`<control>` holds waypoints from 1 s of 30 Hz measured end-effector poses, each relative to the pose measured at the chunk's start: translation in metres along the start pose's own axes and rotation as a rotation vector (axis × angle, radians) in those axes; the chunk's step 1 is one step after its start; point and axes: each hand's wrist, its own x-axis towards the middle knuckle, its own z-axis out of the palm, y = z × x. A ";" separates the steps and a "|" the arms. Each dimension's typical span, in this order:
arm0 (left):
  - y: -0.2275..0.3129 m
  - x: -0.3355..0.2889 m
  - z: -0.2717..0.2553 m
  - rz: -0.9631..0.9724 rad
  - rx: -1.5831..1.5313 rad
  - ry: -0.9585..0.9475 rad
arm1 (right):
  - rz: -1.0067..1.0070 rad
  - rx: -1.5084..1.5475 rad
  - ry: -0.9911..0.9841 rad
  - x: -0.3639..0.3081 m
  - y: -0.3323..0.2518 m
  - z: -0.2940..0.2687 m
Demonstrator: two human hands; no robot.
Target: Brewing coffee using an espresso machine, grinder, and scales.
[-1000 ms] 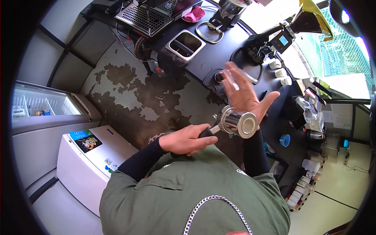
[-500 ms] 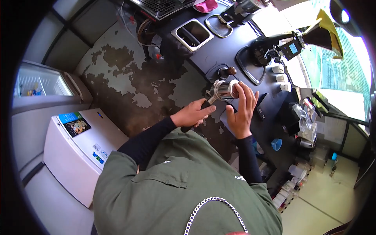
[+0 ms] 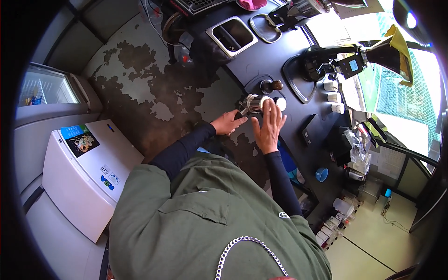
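Observation:
My left hand [image 3: 227, 123] is closed round the dark handle of a portafilter. The portafilter [image 3: 246, 103] is held above the near edge of the black counter, with a shiny metal cup [image 3: 255, 102] at its head. My right hand [image 3: 269, 129] is open, its fingers stretched out and its fingertips at the right end of the metal cup. Whether they press on it I cannot tell. A white round thing [image 3: 281, 103] shows just behind those fingers. Beyond the cup, a tamper [image 3: 272, 86] with a brown knob stands on the counter.
A knock box [image 3: 254, 44] is set in the counter [image 3: 252, 70] at the far side. A black grinder [image 3: 322, 60] stands at the right, with white cups [image 3: 333, 97] beside it. Nearer are a black scale [image 3: 308, 130] and a blue cup [image 3: 321, 174]. A white fridge [image 3: 93, 172] stands at left.
My right hand has shifted left along with the metal cup, its fingers straighter. The portafilter has moved slightly left and away from me. The white round thing has come into sight.

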 end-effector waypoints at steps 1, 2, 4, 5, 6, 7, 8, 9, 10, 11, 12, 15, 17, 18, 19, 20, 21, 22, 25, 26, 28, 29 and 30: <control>-0.004 0.005 -0.004 -0.004 -0.015 0.021 | -0.003 -0.001 0.007 0.003 -0.001 -0.002; -0.008 0.005 -0.002 -0.030 0.077 0.030 | -0.029 -0.014 0.017 0.002 -0.002 -0.007; 0.001 -0.003 -0.001 0.026 0.048 0.019 | -0.097 -0.004 0.069 0.005 -0.008 -0.021; 0.004 -0.004 -0.002 0.077 0.017 0.004 | -0.104 -0.005 0.075 0.008 -0.008 -0.015; 0.005 0.001 0.000 0.061 0.050 0.014 | -0.049 0.047 0.078 0.006 -0.006 -0.005; 0.000 0.007 0.002 0.069 0.054 0.006 | 0.007 0.098 0.079 0.004 0.000 0.005; -0.005 0.011 0.005 0.026 0.089 0.025 | 0.020 0.075 0.036 0.003 0.009 0.015; -0.008 0.015 0.001 -0.017 0.123 0.061 | 0.009 0.078 0.044 0.010 0.009 0.013; 0.003 0.004 0.003 -0.014 -0.020 0.017 | -0.038 0.047 0.045 0.012 0.004 0.004; 0.003 0.003 0.001 -0.011 -0.020 0.025 | -0.084 0.015 0.044 0.013 -0.001 -0.006; 0.003 -0.001 0.003 0.035 -0.047 0.011 | -0.113 0.034 0.074 0.010 -0.010 -0.018; -0.002 0.010 -0.001 0.028 -0.044 0.018 | -0.023 0.090 0.098 0.020 -0.002 0.009; -0.005 0.015 -0.003 -0.021 -0.007 0.038 | -0.024 0.065 0.065 0.017 0.006 0.014; 0.007 0.010 -0.006 0.005 -0.055 0.012 | -0.053 0.061 0.094 0.021 0.002 0.008; 0.011 -0.003 0.002 0.019 -0.114 -0.019 | -0.077 0.056 0.106 0.013 -0.005 -0.005; 0.008 -0.002 0.001 0.063 -0.116 -0.023 | -0.095 0.080 0.142 0.016 -0.012 -0.011; 0.003 0.004 0.002 0.057 -0.110 -0.045 | -0.081 0.113 0.200 0.016 -0.009 -0.005; -0.005 0.014 -0.001 0.027 -0.058 0.001 | -0.046 0.083 0.155 0.019 -0.003 0.008; -0.010 0.019 -0.003 -0.023 -0.040 0.010 | -0.070 0.059 0.155 0.022 0.005 0.017; -0.007 0.022 -0.007 -0.026 -0.078 -0.002 | -0.062 0.177 0.189 0.028 0.009 0.017; -0.011 0.019 -0.011 -0.053 -0.140 -0.055 | 0.034 0.369 0.172 0.032 0.004 0.002; -0.016 0.018 -0.011 -0.059 -0.128 -0.064 | 0.047 0.373 0.179 0.033 0.006 0.003; -0.016 0.019 -0.010 -0.078 -0.134 -0.081 | 0.085 0.439 0.137 0.036 0.009 0.002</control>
